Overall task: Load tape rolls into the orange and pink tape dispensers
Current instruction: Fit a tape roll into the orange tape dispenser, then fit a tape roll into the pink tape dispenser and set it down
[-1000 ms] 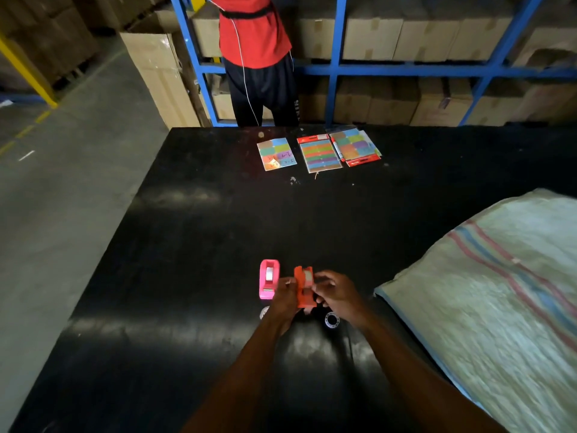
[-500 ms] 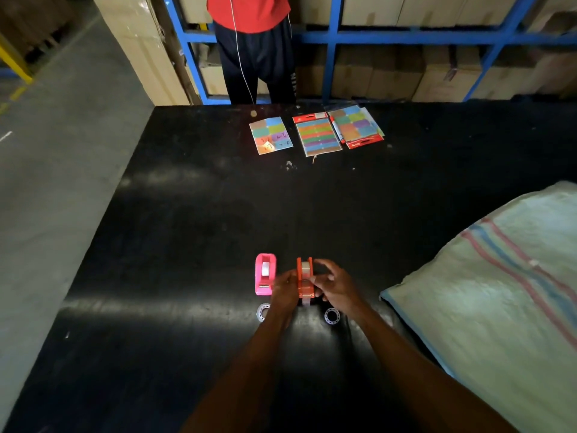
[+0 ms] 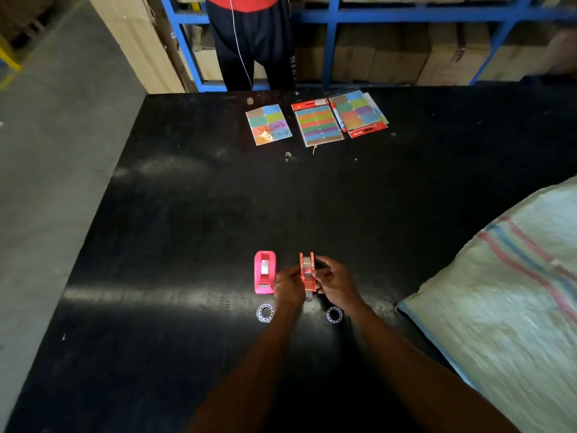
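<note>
While both hands close around it from either side, the orange tape dispenser [image 3: 307, 271] stands upright near the front middle of the black table [image 3: 193, 214], a roll of tape visible between its two side walls. The left hand [image 3: 288, 287] pinches its left wall with fingertips curled in, and the right hand [image 3: 335, 282] wraps its right wall, fingers reaching over the top edge. Just beside it on the left, apart from the hands, sits the pink tape dispenser [image 3: 264, 272], upright, with a pale roll showing in its well. Two clear tape rolls lie flat on the table nearer the person: one [image 3: 265, 313] below the pink dispenser, the other [image 3: 334, 314] under the right wrist. A woven sack [image 3: 499, 307] with red and blue stripes fills the right side. At the far edge lie three packs of coloured label sheets [image 3: 317, 124]; another person's dark trousers [image 3: 254, 42] stand behind them, before blue shelving [image 3: 331, 35] stacked with cardboard boxes.
</note>
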